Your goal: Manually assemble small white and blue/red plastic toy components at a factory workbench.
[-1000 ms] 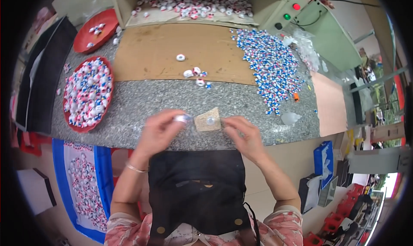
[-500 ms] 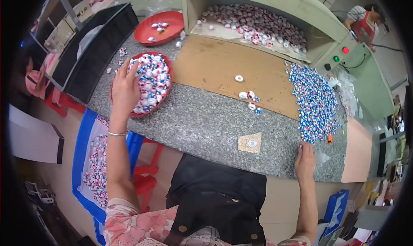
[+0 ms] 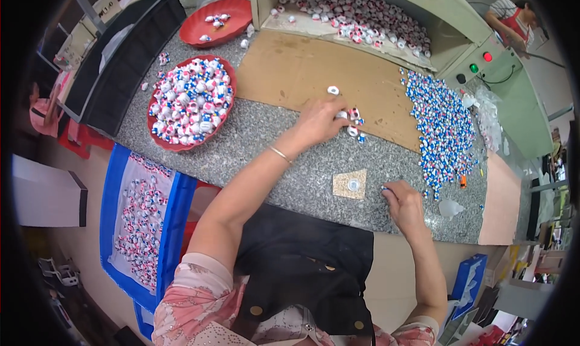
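Note:
My left hand (image 3: pixel 323 119) is over the near edge of a brown cardboard sheet (image 3: pixel 284 65). Its thumb and fingers are apart around a small white piece (image 3: pixel 342 114) that still lies on the surface. Beside it are a few more white, pink and blue pieces (image 3: pixel 353 131). Farther off, a single white piece (image 3: pixel 333 90) sits on the cardboard. My right hand (image 3: pixel 406 207) pinches a small blue piece (image 3: pixel 385 189) above the speckled grey counter. Between the hands lies a tan trapezoid pad (image 3: pixel 342 186) with a round, pale disc on it.
A red basin (image 3: pixel 232 102) heaped with white, pink and blue pieces stands left; another red basin (image 3: pixel 192 36) holds a few. Small blue-and-white pieces (image 3: pixel 441 125) spread at right. White pieces fill a lit green cabinet (image 3: pixel 266 7). A blue crate (image 3: pixel 109 225) stands below left.
My left hand has moved right from the full red basin to the loose pieces by the cardboard. My right hand has come left from the blue pile, carrying a small blue piece.

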Demonstrator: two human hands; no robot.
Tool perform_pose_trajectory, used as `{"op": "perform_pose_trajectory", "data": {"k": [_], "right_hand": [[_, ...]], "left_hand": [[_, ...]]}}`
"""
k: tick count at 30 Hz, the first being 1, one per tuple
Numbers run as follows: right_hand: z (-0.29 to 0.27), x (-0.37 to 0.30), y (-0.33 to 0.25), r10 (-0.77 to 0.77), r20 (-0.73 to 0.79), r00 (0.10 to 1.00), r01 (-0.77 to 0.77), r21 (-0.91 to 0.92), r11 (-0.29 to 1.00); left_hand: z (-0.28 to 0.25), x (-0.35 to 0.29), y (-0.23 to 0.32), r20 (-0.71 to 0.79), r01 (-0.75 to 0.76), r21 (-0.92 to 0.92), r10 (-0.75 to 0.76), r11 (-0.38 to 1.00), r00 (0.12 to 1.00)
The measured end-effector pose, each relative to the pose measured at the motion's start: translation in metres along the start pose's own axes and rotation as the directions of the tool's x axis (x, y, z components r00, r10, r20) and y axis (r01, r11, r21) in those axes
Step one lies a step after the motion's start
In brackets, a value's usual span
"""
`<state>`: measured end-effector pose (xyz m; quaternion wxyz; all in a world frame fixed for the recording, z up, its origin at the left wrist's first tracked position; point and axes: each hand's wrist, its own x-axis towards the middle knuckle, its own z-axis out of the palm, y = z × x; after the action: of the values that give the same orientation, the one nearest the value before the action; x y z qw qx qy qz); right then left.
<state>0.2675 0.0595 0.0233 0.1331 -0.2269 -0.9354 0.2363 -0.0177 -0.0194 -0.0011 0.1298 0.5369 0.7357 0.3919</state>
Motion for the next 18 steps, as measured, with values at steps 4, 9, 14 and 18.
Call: {"op": "perform_pose_trajectory", "data": {"k": [4,9,14,18], "right_hand": [[-0.006,0.006,-0.022,0.038,-0.045,0.998,-0.027,0.211,0.977],[0.008,0.021,-0.042,-0.093,0.016,0.996,0.089,0.161,0.983],[0.023,0.032,-0.045,-0.291,0.075,0.954,0.297,-0.089,0.951],[0.020,0.033,-0.048,-0.309,0.134,0.942,0.321,-0.080,0.944]], "left_hand": [[-0.015,-0.044,0.013,0.189,0.244,-0.798,-0.155,0.551,0.970],[-0.010,-0.117,0.015,0.214,0.243,-0.957,-0.178,0.159,0.960],[-0.015,-0.148,0.036,0.191,0.260,-0.929,-0.262,0.263,0.946],[-0.013,-0.155,0.032,0.226,0.283,-0.923,-0.231,0.260,0.946]]}}
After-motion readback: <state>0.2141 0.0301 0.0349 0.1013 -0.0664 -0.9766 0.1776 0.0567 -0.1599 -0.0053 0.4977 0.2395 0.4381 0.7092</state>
